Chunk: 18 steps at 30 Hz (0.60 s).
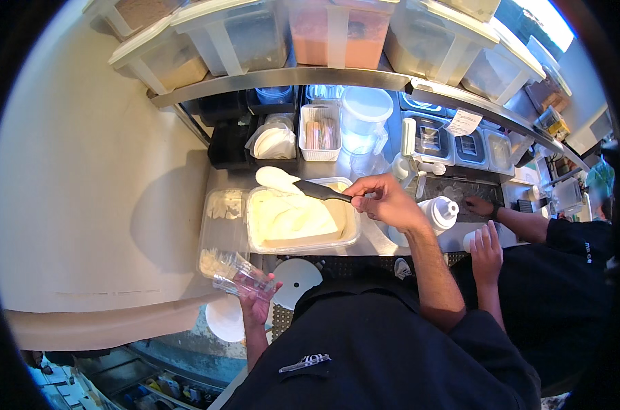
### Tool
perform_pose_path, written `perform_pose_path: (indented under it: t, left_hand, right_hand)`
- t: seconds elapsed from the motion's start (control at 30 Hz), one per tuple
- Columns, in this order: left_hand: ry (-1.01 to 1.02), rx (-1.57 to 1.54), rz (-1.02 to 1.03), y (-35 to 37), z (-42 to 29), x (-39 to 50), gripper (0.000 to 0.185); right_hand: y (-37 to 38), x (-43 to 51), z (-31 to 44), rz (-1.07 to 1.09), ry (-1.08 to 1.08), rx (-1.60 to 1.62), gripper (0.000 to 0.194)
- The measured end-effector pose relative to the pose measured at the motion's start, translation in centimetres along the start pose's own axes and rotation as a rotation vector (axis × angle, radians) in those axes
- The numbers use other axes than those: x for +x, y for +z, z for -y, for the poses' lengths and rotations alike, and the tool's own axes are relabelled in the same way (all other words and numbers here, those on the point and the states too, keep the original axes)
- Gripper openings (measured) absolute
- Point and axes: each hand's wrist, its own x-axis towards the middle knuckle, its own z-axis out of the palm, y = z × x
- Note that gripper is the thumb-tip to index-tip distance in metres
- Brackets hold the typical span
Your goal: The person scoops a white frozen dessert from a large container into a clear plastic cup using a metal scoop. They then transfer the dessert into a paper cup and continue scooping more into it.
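Note:
My right hand [387,201] grips the black handle of a spatula [323,190], whose head carries a lump of pale cream-coloured ice cream [276,179]. The spatula is held over a clear plastic tub [304,249] of the same pale ice cream [284,218]. My left hand [256,300] holds a clear plastic cup [242,275], tilted, at the counter's front edge. Just behind the cup lies a clear lid [223,233] with pale smears on it, left of the tub.
Right of the tub stands a white squeeze bottle [438,215]. Farther right, a co-worker's hands [487,251] are near the counter. Behind are a lidded pitcher [364,118], a white basket [320,154] and black bins [230,146]. A metal shelf [289,77] with storage boxes runs above.

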Motion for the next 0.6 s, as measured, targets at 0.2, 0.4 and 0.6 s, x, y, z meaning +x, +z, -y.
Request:
perform_pose_path:
  t: [0.2, 0.4, 0.6]
  left_hand:
    - [0.080, -0.018, 0.032, 1.5, -1.0, 0.8, 0.080]
    - [0.087, -0.051, 0.048, 1.8, -0.9, 0.7, 0.078]
    - [0.090, -0.076, 0.065, 1.8, -0.7, 0.9, 0.077]
  right_hand:
    - [-0.5, -0.6, 1.1, 0.058, -0.056, -0.089, 0.017]
    - [0.0, -0.5, -0.7, 0.128, 0.063, -0.099, 0.020]
    - [0.1, 0.0, -3.7, 0.117, 0.288, -0.015, 0.020]
